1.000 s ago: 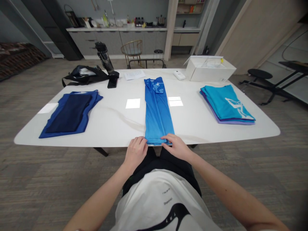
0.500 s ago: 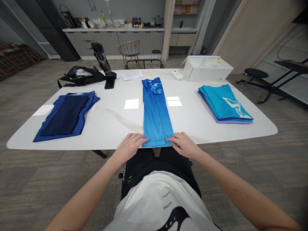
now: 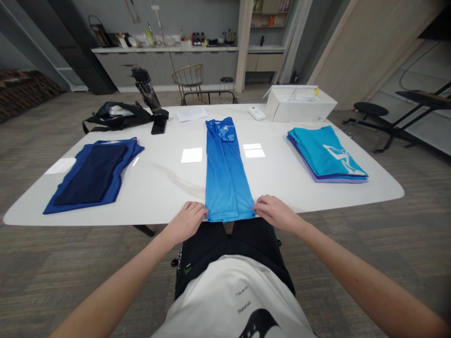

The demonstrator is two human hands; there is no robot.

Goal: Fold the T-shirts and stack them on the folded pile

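A long blue shirt, folded lengthwise into a narrow strip, laid straight down the middle of a white table, its hem end just at the near edge, in the lower centre of the frame. Left hand at the strip's left side, half open, fingers loosely curved, fingertips touching the cloth beside the hem. Right hand at the strip's right side, also half open, fingers stretched against the other hem corner. Any real pinch on the fabric impossible to judge from this view. Farther left on the table, a blue garment spread flat under a navy panel; to the right, a folded turquoise T-shirt stacked on a purple garment. Along the far side, from upper left to upper right: a black bag, a black smartphone, a sheet of paper, a small white device and a white cardboard box.
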